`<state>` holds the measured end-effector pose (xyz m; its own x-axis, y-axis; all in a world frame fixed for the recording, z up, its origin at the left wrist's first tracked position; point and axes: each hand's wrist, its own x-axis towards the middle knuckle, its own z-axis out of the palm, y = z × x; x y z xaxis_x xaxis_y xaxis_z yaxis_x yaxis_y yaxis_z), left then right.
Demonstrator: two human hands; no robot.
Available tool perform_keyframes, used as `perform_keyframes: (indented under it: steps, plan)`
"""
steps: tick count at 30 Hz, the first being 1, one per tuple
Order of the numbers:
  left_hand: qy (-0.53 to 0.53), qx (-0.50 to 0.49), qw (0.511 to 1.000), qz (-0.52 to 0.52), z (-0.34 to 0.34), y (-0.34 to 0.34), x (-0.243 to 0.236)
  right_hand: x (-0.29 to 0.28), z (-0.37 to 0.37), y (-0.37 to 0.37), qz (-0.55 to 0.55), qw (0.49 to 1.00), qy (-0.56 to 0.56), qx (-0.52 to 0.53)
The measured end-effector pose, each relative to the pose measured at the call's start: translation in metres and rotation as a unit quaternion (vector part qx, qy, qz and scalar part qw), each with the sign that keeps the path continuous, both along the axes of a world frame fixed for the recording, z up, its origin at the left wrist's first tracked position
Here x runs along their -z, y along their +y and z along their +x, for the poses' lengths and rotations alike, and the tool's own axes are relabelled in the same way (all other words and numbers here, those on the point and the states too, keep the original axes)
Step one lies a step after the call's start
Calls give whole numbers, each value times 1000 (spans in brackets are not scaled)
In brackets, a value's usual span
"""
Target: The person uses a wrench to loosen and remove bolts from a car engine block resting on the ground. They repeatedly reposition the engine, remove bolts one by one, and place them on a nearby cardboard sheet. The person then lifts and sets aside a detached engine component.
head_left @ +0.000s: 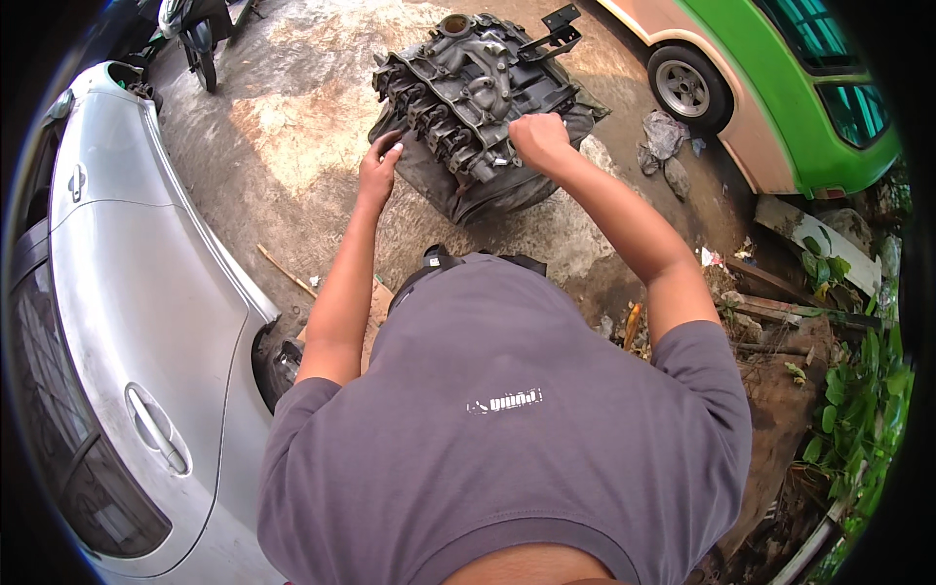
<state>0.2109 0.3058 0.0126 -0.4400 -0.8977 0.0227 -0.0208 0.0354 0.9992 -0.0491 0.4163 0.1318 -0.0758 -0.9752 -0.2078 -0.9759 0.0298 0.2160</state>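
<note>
An engine block [478, 93], dark and greasy with its head and ports facing up, sits ahead of me on a dark cloth or sack [487, 198]. My left hand [377, 172] is at its near left side, fingers apart and reaching along the edge of the cloth. I see nothing held in it. At the engine's near right edge, my right hand [539, 139] is closed in a fist. Whatever the fist grips, if anything, is hidden by the fingers. A black metal bracket [554, 37] sticks up from the engine's far right corner.
A silver car [156, 253] stands close on my left, and a green and peach van [726, 78] at the far right. A motorcycle [200, 49] is far left. Crumpled plastic [665, 135], wood scraps and leafy plants [843, 409] lie along the right side.
</note>
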Motion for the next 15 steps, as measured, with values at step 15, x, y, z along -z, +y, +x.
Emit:
perform_keyframes:
  steps: [15]
  plan:
    - [-106,222,953,-179,-90,-56,-45,-5,5,-4,126,967,-145,166]
